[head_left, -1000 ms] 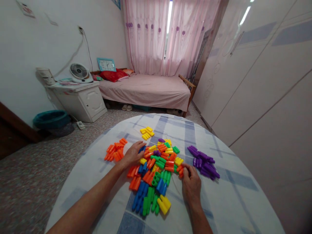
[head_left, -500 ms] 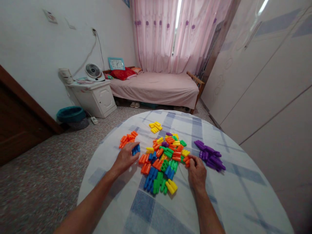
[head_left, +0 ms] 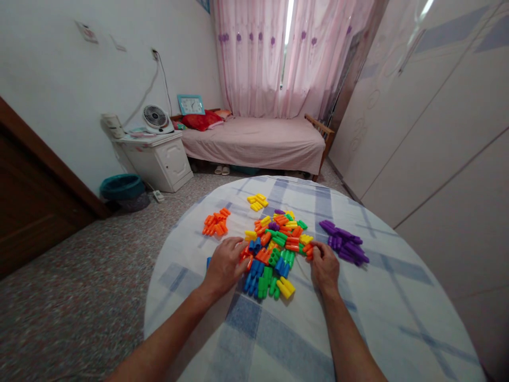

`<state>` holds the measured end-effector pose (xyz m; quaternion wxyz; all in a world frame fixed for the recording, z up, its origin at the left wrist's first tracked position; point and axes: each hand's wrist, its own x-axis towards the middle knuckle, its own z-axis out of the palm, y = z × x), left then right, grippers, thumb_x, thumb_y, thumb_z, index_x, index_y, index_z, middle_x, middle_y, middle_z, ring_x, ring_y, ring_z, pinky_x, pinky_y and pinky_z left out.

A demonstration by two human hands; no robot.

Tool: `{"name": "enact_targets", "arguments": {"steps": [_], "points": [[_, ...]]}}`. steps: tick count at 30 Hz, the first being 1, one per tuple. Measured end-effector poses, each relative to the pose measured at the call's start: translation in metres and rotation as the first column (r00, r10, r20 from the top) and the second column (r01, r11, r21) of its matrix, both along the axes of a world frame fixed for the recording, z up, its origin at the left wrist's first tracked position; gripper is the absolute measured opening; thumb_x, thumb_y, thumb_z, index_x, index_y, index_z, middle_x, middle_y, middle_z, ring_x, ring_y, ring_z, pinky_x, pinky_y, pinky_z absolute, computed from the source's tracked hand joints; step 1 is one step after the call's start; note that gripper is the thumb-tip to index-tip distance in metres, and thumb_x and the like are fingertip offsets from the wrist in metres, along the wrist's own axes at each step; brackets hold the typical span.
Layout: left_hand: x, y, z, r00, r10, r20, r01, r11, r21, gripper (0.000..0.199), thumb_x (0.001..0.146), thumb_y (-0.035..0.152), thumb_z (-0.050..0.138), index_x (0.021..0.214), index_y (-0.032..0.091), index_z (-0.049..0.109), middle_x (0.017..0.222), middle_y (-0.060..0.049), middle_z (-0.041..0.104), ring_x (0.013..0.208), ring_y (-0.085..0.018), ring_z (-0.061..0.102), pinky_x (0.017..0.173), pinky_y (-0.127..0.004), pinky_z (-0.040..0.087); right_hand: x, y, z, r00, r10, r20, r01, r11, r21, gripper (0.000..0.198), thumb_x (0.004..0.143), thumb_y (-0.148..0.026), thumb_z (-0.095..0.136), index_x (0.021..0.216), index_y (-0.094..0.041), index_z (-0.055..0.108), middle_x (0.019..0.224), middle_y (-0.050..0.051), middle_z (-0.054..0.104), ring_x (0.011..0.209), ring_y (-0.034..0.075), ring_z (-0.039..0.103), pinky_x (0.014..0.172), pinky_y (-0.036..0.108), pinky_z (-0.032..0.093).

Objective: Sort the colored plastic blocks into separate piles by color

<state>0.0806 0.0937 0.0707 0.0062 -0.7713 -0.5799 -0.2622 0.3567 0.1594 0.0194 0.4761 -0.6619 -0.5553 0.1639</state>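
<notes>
Curves the left hand (head_left: 226, 265) around orange blocks (head_left: 247, 253) with thumb and fingers narrowly parted; cannot tell a firm hold from a touch. Reaches over a round table (head_left: 397, 323), with a mixed pile (head_left: 292, 243) between left hand and right hand (head_left: 326, 269). Has a purple group (head_left: 345, 245) at one o'clock from the right, a smaller orange group (head_left: 216, 225) near twelve from the left. Finds those orange blocks at two o'clock from the left hand, much the nearer; cannot read their long axis. At ten o'clock, touches an orange piece (head_left: 309, 251) with the right, with grip unclear.
</notes>
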Motion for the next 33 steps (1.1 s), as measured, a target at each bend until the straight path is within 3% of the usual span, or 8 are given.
{"name": "enact_targets", "arguments": {"steps": [3, 8, 12, 17, 21, 26, 30, 33], "points": [[0.027, 0.02, 0.008, 0.996, 0.023, -0.084, -0.029, 0.997, -0.07, 0.026, 0.083, 0.029, 0.056, 0.105, 0.019, 0.063, 0.105, -0.008, 0.064, 0.101, -0.024, 0.055, 0.089, -0.037, 0.045, 0.0, 0.0, 0.0, 1.0, 0.009, -0.013, -0.009, 1.0, -0.004, 0.038, 0.08, -0.037, 0.038, 0.094, -0.018, 0.067, 0.092, 0.007, 0.067, 0.07, 0.017, 0.06, 0.072, 0.03, 0.044], [0.04, 0.045, -0.003, 0.986, 0.138, -0.091, -0.146, 0.985, -0.089, 0.019, 0.081, 0.027, 0.056, 0.096, 0.019, 0.064, 0.094, -0.008, 0.066, 0.094, -0.023, 0.057, 0.081, -0.035, 0.046, 0.002, 0.002, -0.003, 1.0, 0.02, -0.005, -0.02, 1.0, -0.007, 0.039, 0.081, -0.038, 0.037, 0.095, -0.017, 0.067, 0.095, 0.008, 0.067, 0.075, 0.019, 0.061, 0.075, 0.031, 0.043], [0.023, 0.047, 0.001, 0.97, 0.161, 0.18, -0.147, 0.985, -0.086, 0.022, 0.081, 0.02, 0.053, 0.099, 0.018, 0.065, 0.097, -0.006, 0.068, 0.091, -0.019, 0.06, 0.082, -0.031, 0.047, 0.002, 0.002, -0.004, 1.0, 0.018, 0.001, -0.018, 1.0, -0.005, 0.039, 0.08, -0.038, 0.037, 0.095, -0.018, 0.067, 0.093, 0.008, 0.067, 0.078, 0.019, 0.061, 0.075, 0.031, 0.043], [-0.025, 0.02, 0.014, 0.883, 0.146, 0.446, -0.122, 0.989, -0.082, 0.026, 0.083, 0.028, 0.053, 0.104, 0.018, 0.066, 0.1, -0.004, 0.069, 0.085, -0.016, 0.064, 0.076, -0.029, 0.051, 0.002, 0.003, -0.005, 1.0, 0.009, -0.009, -0.009, 1.0, -0.013, 0.039, 0.08, -0.037, 0.037, 0.095, -0.018, 0.067, 0.093, 0.007, 0.067, 0.078, 0.019, 0.061, 0.074, 0.031, 0.044], [-0.061, -0.012, -0.002, 0.91, 0.207, 0.359, -0.228, 0.973, 0.018, 0.028, 0.083, 0.03, 0.053, 0.105, 0.021, 0.066, 0.105, -0.005, 0.068, 0.099, -0.021, 0.061, 0.089, -0.037, 0.048, 0.0, 0.001, -0.002, 0.999, 0.003, -0.032, -0.004, 0.999, -0.033, 0.037, 0.079, -0.037, 0.039, 0.095, -0.018, 0.067, 0.091, 0.007, 0.068, 0.068, 0.017, 0.061, 0.069, 0.029, 0.044], [-0.075, -0.034, -0.028, 0.912, 0.26, 0.316, -0.249, 0.966, -0.074, 0.033, 0.084, 0.032, 0.051, 0.114, 0.02, 0.062, 0.111, -0.008, 0.065, 0.101, -0.023, 0.061, 0.091, -0.041, 0.049, -0.002, -0.002, 0.004, 1.0, 0.007, -0.03, -0.008, 1.0, -0.028, 0.038, 0.079, -0.036, 0.039, 0.095, -0.017, 0.067, 0.089, 0.007, 0.069, 0.062, 0.016, 0.061, 0.067, 0.028, 0.045], [-0.066, -0.031, -0.019, 0.925, 0.268, 0.269, -0.289, 0.957, 0.04, 0.032, 0.085, 0.032, 0.05, 0.112, 0.02, 0.063, 0.117, -0.01, 0.062, 0.111, -0.025, 0.056, 0.099, -0.045, 0.044, -0.001, -0.002, 0.004, 0.999, 0.013, -0.036, -0.014, 0.999, -0.035, 0.039, 0.078, -0.037, 0.039, 0.096, -0.016, 0.067, 0.088, 0.007, 0.069, 0.062, 0.016, 0.062, 0.067, 0.029, 0.045], [-0.042, -0.022, -0.002, 0.957, 0.163, 0.241, -0.187, 0.979, 0.082, 0.027, 0.085, 0.028, 0.051, 0.108, 0.02, 0.064, 0.115, -0.008, 0.063, 0.11, -0.023, 0.056, 0.098, -0.042, 0.044, 0.0, 0.0, 0.002, 0.999, 0.015, -0.041, -0.016, 0.999, -0.037, 0.039, 0.078, -0.038, 0.04, 0.096, -0.016, 0.067, 0.089, 0.007, 0.069, 0.062, 0.016, 0.061, 0.067, 0.029, 0.045]]}}
